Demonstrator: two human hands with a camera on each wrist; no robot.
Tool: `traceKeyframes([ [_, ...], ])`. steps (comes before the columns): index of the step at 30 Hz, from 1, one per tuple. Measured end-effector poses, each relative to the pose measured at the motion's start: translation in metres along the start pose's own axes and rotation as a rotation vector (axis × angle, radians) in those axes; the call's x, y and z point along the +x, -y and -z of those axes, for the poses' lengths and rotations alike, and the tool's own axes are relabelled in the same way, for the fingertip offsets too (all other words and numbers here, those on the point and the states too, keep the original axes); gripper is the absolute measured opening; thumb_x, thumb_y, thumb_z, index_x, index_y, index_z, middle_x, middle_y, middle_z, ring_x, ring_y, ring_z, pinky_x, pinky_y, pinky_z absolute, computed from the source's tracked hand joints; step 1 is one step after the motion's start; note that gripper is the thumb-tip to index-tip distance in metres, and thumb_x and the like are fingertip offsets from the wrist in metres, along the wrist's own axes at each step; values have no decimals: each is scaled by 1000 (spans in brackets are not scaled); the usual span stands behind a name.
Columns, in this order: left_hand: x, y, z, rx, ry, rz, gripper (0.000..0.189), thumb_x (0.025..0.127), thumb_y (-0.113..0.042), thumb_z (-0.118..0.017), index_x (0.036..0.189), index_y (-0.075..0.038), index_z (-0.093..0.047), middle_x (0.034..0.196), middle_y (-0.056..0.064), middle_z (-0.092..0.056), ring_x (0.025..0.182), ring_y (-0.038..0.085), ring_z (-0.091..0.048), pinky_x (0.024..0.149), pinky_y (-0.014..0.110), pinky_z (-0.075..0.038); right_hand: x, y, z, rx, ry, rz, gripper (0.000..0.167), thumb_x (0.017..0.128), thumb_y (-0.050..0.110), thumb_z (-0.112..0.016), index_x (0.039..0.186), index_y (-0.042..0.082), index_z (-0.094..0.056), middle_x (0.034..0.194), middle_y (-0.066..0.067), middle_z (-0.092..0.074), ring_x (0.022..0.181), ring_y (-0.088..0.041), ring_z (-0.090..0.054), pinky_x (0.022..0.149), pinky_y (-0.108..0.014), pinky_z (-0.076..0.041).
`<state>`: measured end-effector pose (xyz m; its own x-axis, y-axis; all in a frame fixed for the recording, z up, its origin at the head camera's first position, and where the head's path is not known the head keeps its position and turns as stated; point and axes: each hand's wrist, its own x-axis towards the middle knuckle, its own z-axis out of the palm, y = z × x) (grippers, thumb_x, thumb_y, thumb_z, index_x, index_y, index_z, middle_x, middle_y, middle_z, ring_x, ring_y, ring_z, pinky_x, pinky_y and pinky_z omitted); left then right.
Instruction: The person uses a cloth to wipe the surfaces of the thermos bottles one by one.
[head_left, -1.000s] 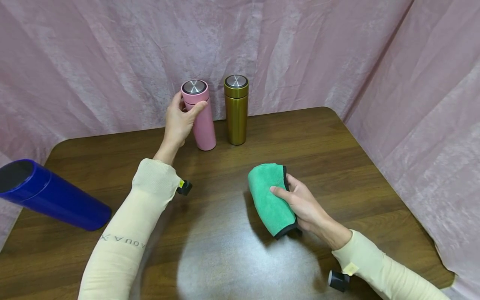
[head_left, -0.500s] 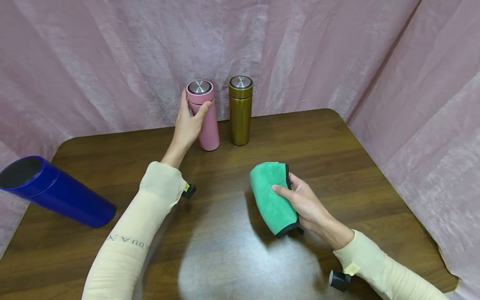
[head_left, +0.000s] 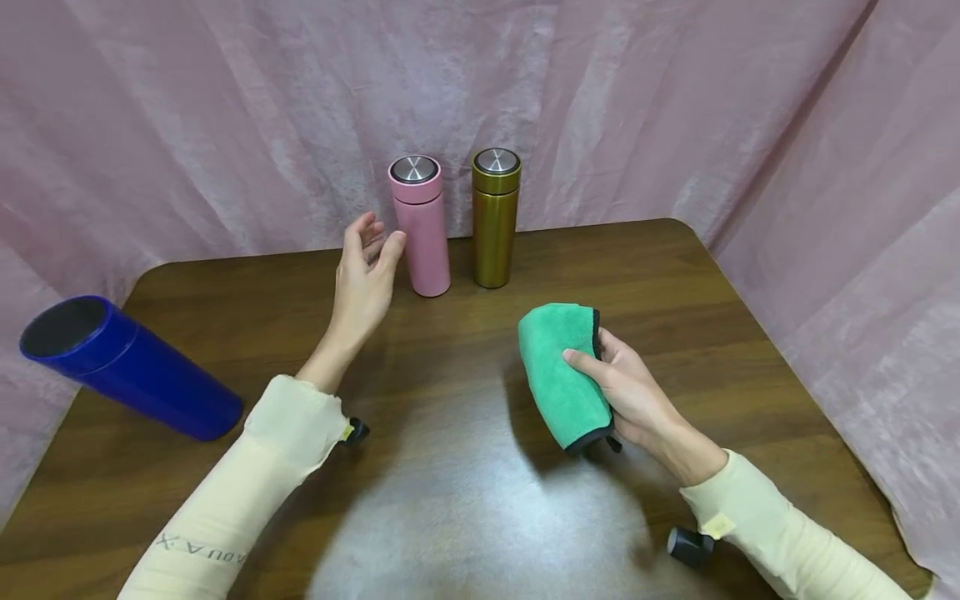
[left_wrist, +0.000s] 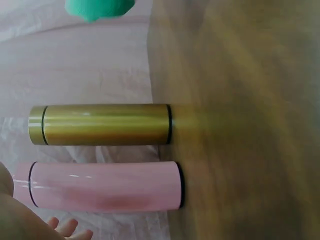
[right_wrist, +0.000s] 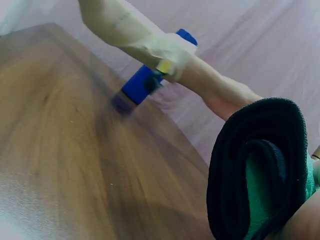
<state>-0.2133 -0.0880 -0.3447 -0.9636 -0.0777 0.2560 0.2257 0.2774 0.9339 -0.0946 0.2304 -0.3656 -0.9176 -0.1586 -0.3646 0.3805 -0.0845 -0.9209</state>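
Note:
A pink thermos bottle (head_left: 423, 237) stands upright near the table's back edge, a steel disc on its lid. Just left of it is my left hand (head_left: 363, 279), fingers loosely bent and holding nothing, with the thumb tip close to the bottle's side. To the right of the pink bottle stands a gold thermos bottle (head_left: 493, 233) of the same shape. My right hand (head_left: 637, 392) grips a folded green cloth (head_left: 562, 371) with black edging, thumb on top, over the middle right of the table. In the right wrist view the folded layers of the cloth (right_wrist: 257, 165) show end-on.
A blue thermos bottle (head_left: 150, 371) with a dark top stands at the left side of the wooden table (head_left: 420, 467), left of my left forearm. Pink curtains (head_left: 300, 125) hang behind the table and along its right side.
My left hand has let go of the pink bottle and drawn back left and down. The pink bottle stays upright beside the gold one. My right hand keeps its grip on the cloth.

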Motion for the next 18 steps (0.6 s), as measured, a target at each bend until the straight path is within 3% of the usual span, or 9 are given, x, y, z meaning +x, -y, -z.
traceKeyframes([
  [5,-29,1,16,-24,35,2,64,107,-36,-57,154,0,-34,148,16,-48,138,27,-50,118,40,-36,2,4,5,3,-3,8,53,104,20,-62,149,6,-36,123,-11,-61,99,-23,-70,82,-40,-60],
  [15,-81,2,52,59,115,60,62,108,-32,-57,155,0,-33,150,17,-47,142,31,-46,119,49,-33,7,4,7,15,-1,-3,52,105,20,-61,149,8,-35,122,-10,-61,97,-22,-70,80,-40,-61],
  [18,-95,0,64,85,130,67,60,109,-30,-56,156,-1,-33,151,16,-47,141,31,-47,117,33,-36,8,4,7,17,3,-3,52,105,20,-61,150,8,-35,122,-10,-60,97,-22,-70,80,-40,-61],
])
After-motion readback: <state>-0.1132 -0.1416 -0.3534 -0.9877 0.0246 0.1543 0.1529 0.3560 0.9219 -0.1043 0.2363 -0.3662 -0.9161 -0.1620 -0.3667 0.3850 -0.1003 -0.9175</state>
